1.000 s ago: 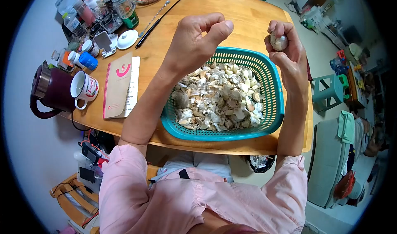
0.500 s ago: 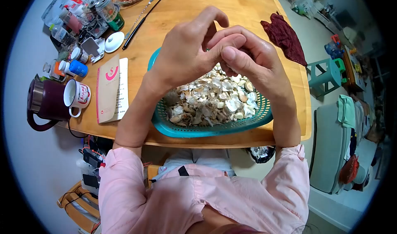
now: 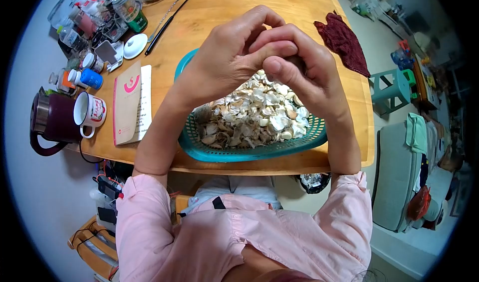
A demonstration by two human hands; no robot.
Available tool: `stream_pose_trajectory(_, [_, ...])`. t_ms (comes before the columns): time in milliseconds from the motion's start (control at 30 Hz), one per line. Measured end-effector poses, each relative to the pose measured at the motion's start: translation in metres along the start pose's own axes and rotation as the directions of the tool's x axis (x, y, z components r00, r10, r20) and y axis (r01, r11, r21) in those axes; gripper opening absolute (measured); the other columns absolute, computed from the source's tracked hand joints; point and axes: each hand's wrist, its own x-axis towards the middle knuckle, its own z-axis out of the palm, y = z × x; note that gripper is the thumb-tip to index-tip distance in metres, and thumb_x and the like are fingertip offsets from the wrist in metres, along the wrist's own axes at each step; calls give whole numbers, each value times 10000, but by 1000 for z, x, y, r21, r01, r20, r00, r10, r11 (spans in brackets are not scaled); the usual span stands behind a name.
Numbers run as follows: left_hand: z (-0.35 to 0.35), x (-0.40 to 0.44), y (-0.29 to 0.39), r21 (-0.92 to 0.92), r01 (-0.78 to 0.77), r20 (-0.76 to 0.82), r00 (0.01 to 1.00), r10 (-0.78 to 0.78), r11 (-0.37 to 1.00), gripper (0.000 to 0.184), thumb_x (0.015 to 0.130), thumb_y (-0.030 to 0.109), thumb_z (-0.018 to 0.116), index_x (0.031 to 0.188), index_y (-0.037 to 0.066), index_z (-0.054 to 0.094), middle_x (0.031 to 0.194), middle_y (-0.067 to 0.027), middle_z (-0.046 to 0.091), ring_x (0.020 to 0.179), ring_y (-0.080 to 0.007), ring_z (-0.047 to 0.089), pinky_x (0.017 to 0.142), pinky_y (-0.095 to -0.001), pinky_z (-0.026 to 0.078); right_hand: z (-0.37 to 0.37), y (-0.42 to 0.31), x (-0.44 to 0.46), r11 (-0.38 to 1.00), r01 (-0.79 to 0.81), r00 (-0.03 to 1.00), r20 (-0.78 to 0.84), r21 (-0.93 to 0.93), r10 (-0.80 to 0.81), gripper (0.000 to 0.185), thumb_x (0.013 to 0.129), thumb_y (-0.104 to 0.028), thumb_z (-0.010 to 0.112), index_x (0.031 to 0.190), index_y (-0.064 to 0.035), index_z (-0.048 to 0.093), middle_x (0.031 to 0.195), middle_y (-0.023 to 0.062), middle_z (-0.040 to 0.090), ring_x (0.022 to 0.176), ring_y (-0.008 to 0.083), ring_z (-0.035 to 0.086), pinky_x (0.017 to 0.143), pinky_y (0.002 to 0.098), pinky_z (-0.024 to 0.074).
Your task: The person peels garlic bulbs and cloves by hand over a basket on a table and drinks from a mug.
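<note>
"Garlic point(image 3: 249, 120), a whole heap of it: where does it lie?"

"In the teal basket point(image 3: 239, 156), spread over the bottom as pale cloves mixed with loose, papery skins. The basket sits at the near edge of the wooden counter point(image 3: 289, 7)."

"And the two hands?"

"Both are raised above the basket, hiding part of its far side. The left hand point(image 3: 237, 52) has its fingers curled over, its thumb pointing towards the other. The right hand point(image 3: 314, 72) is bent inward to meet it, fingers curled as well, and the fingertips of the two overlap."

"Is either one gripping something?"

"I can't tell. The bent fingers and thumbs cover the space between them."

"What else is near?"

"To the left of the basket lies a notebook point(image 3: 127, 105) with a tan cover and a pink mark. Beyond it stand a white mug point(image 3: 96, 111) with a red pattern and a dark maroon kettle point(image 3: 57, 120). Farther back are a blue bottle point(image 3: 92, 78), a round white lid point(image 3: 135, 46) and a long black-handled tool point(image 3: 159, 36)."

"And over on the right?"

"A crumpled maroon cloth point(image 3: 347, 45) at the counter's edge, well apart from the basket, with a green stool point(image 3: 391, 92) standing on the floor past it."
</note>
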Motion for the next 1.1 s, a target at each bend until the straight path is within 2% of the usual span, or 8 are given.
stream_pose_trajectory(100, [-1, 0, -8, 113, -148, 0, 989, 149, 983, 475, 905, 415, 612, 1119, 1, 521, 936, -36, 574, 865, -104, 568, 737, -231, 476, -2, 1, 0, 980, 91, 996, 2, -179, -92, 160, 907, -127, 621, 996, 4, 604, 765, 41, 624, 660, 88, 574, 593, 226, 457])
stream_pose_trajectory(300, [0, 0, -1, 136, -13, 36, 999, 8, 991, 500, 886, 402, 643, 1139, -9, 511, 968, -46, 573, 893, -105, 565, 763, -229, 473, -8, -1, -2, 985, -60, 998, 13, -160, 63, 170, 918, -149, 598, 970, 12, 610, 757, 45, 635, 643, 85, 573, 577, 225, 452])
stream_pose_trajectory(367, [-1, 0, 0, 148, -106, 48, 994, 100, 983, 435, 897, 343, 644, 1138, 4, 516, 970, -45, 579, 889, -100, 564, 757, -232, 476, -8, -1, 0, 994, 5, 998, 64, -111, 2, 172, 907, -114, 600, 1010, 23, 589, 770, 46, 639, 646, 85, 573, 585, 220, 453])
stream_pose_trajectory(467, [-4, 0, 4, 50, 4, 85, 996, -8, 999, 370, 905, 277, 641, 1143, 20, 524, 983, -45, 583, 898, -93, 561, 769, -236, 478, -10, -4, 0, 990, 6, 989, 145, -140, 15, 189, 903, -97, 604, 1036, 32, 567, 820, 71, 656, 671, 107, 599, 601, 226, 468])
stream_pose_trajectory(667, [-3, 0, -11, -16, -49, 107, 993, 50, 999, 490, 888, 342, 636, 1232, 36, 469, 1026, -41, 573, 937, -87, 547, 784, -234, 479, -2, 5, 1, 867, 188, 980, 28, -461, -198, 218, 917, -159, 606, 1010, 35, 569, 747, 99, 659, 637, 157, 620, 577, 253, 475])
stream_pose_trajectory(800, [-3, 0, -7, -52, 10, 127, 992, -4, 999, 419, 906, 282, 629, 1216, 37, 489, 996, -22, 581, 883, -59, 550, 730, -211, 481, -8, -3, -1, 878, 25, 1000, 18, -478, -19, 206, 924, -156, 595, 1018, 26, 573, 767, 86, 659, 645, 133, 598, 583, 241, 460])
stream_pose_trajectory(900, [0, 2, -14, -175, 98, 148, 986, -73, 980, 362, 918, 229, 619, 1205, 42, 502, 956, 3, 579, 811, -30, 535, 664, -181, 458, -7, 3, 2, 980, 15, 997, 77, -196, 0, 194, 926, -129, 586, 1036, 30, 569, 836, 62, 645, 720, 87, 577, 644, 222, 452])
stream_pose_trajectory(1100, [6, 4, -21, -69, -22, 84, 996, 28, 997, 325, 932, 192, 595, 1210, 47, 510, 880, 45, 536, 675, 0, 447, 542, -160, 356, -6, 8, 2, 878, 91, 995, 9, -469, -99, 167, 929, -168, 567, 927, -3, 595, 670, 79, 600, 531, 159, 551, 510, 274, 436])
